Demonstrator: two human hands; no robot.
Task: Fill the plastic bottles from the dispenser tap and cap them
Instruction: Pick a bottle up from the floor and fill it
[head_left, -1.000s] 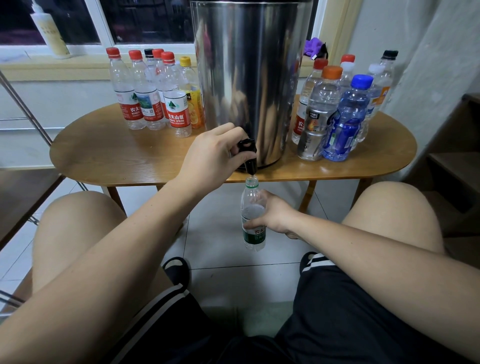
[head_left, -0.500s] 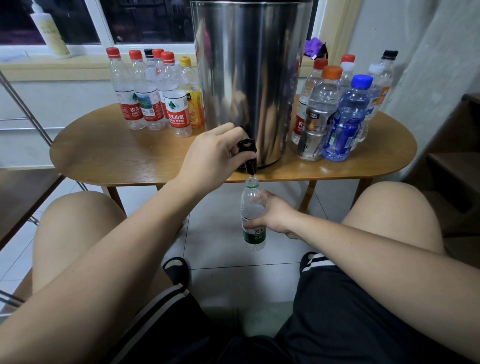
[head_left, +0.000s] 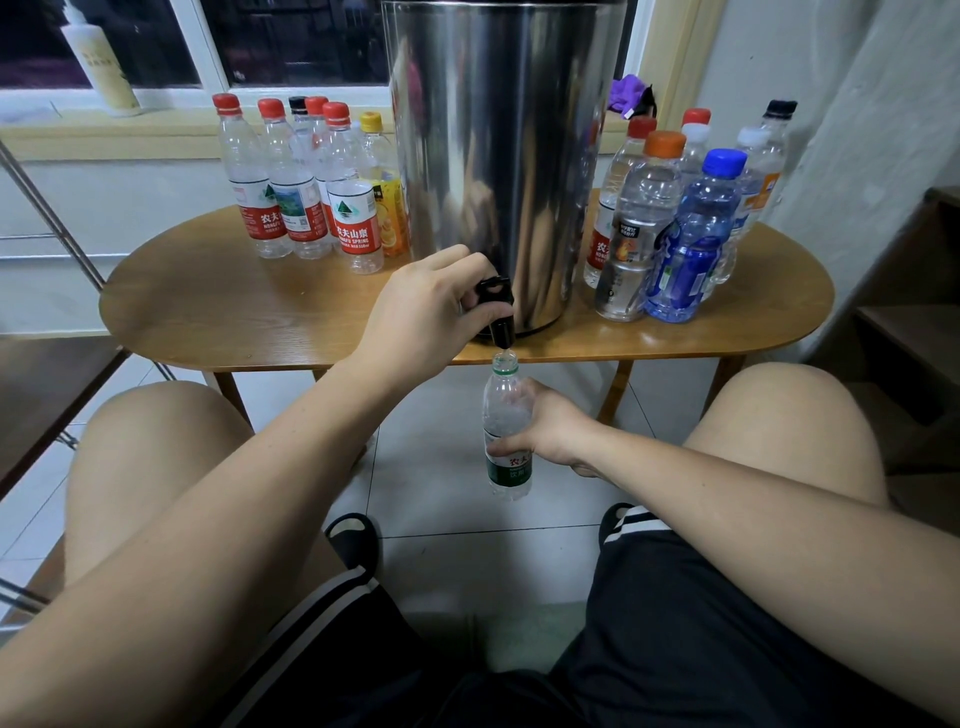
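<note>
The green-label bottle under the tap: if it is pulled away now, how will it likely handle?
The green-label bottle is uncapped and looks partly full, so tilting it would probably spill. Its clear wall likely dents if the right hand gripping its middle squeezes hard. Water low inside probably makes it bottom-heavy.

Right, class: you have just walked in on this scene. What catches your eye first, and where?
The tall shiny steel dispenser drum dominates, standing mid-back on the oval wooden table. At its base the left hand grips the black tap, while the right hand holds an uncapped clear plastic bottle with a green label just below the spout. Capped bottles cluster on both sides of the drum.
</note>
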